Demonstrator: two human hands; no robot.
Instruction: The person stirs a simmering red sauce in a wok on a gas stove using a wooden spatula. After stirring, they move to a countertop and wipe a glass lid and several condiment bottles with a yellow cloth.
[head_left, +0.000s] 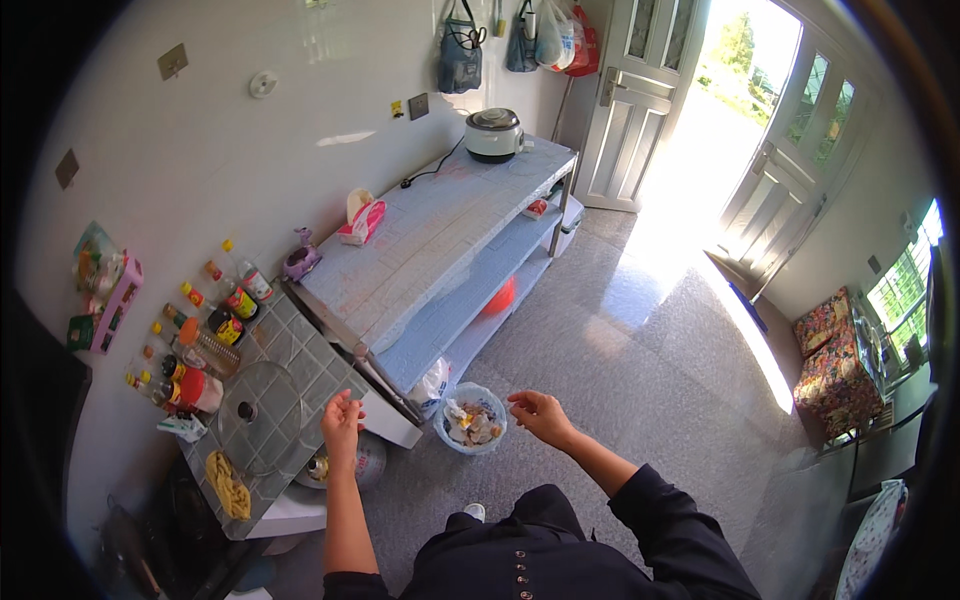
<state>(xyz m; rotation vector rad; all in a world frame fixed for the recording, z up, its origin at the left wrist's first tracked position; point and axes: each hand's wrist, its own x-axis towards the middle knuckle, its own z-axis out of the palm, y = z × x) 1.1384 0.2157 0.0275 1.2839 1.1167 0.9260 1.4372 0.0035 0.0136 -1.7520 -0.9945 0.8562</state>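
My left hand (343, 431) is raised by the edge of a grey tiled counter (277, 322), fingers loosely curled and nothing seen in them. A clear glass pot lid (270, 397) with a dark knob lies on those tiles, left of that hand. My right hand (543, 417) hangs in the air over the floor, fingers bent and apart, holding nothing visible. Between my hands, on the floor, stands a waste bin (470, 450) with a light blue bag liner. It contains mixed rubbish (474, 426). A gas cylinder (369, 459) is partly hidden under the counter.
Several sauce bottles (232, 292) line the wall, and a yellow cloth (227, 486) lies at the counter's near end. Ahead runs a shelved table (442, 225) bearing a rice cooker (493, 135) and a tissue pack (364, 223). Beyond it, a double door (637, 105) stands open.
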